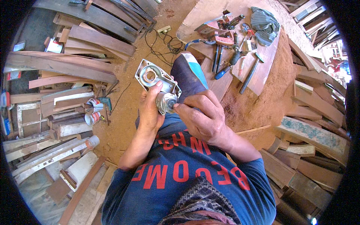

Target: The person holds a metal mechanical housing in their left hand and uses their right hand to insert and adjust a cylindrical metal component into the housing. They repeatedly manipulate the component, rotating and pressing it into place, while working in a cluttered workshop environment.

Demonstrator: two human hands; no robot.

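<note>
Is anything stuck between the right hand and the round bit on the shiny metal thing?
No, nothing visible is in the way. The fingertips of the right hand seem to touch the round part, and the left hand holds the metal housing.

Left hand (149, 110) clasped, thumb (155, 90) extended forward; right hand (206, 117) close by, fingers (194, 102) curled; forearms (240, 144) angled inward.
</note>
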